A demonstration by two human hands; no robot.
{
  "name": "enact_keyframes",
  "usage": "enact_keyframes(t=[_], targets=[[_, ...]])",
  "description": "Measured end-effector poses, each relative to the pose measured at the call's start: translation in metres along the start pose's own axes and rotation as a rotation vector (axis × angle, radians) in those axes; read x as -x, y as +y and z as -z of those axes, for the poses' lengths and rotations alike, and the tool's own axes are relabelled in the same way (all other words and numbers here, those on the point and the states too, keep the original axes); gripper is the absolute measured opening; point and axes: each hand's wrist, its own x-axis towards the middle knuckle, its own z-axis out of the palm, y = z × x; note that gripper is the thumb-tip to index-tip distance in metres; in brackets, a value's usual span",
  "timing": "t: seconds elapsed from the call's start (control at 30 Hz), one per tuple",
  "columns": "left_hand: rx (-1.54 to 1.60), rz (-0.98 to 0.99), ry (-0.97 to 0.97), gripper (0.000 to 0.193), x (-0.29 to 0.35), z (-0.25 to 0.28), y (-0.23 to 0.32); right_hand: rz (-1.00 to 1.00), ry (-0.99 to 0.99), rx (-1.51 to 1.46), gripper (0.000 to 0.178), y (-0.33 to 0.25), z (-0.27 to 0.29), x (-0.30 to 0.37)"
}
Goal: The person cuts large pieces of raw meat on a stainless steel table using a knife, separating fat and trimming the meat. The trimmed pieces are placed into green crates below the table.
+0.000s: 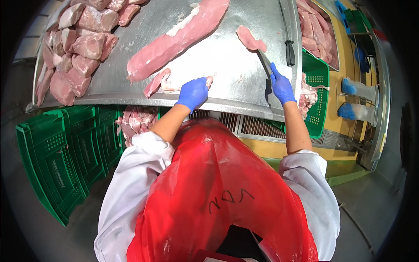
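My right hand (pixel 283 87), in a blue glove, is closed around a knife (pixel 264 60) whose blade points away from me. The blade's far end meets a small flat slice of pink meat (pixel 252 40) on the steel table (pixel 238 83). Closer to the table's near edge, my gloved left hand (pixel 194 94) is closed on a pale, fatty meat strip (pixel 168 84); a bit of it shows past the fingers, and the palm side is hidden. One end of a reddish meat piece (pixel 155 84) lies against that strip. Beyond it stretches a long pink loin (pixel 174 46) with some white fat.
A heap of meat chunks (pixel 83 48) covers the table's left side. A second knife with a black handle (pixel 290 53) lies along the right edge. Green crates (pixel 321 96) hold trimmings at right, and others (pixel 56 148) stand at left. A tray of meat strips (pixel 316 30) sits far right.
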Motion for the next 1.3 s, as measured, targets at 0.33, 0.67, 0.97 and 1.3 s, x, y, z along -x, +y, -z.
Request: enact_keyframes(t=[0.33, 0.67, 0.97, 1.3], targets=[[1.048, -0.222, 0.228, 0.02, -0.056, 0.189, 0.145, -0.664, -0.325, -0.904, 0.042, -0.027, 0.12, 0.1], [1.303, -0.538, 0.434, 0.023, -0.044, 0.285, 0.225, -0.355, -0.014, -1.092, 0.041, -0.011, 0.111, 0.123], [0.326, 0.346, 0.296, 0.058, 0.053, 0.087, -0.087, -0.166, -0.154, -0.713, 0.073, -0.083, 0.072, 0.106], [-0.551, 0.025, -0.19, 0.026, -0.048, -0.009, 0.017, 0.047, -0.496, -0.201, 0.064, -0.099, -0.001, 0.048]])
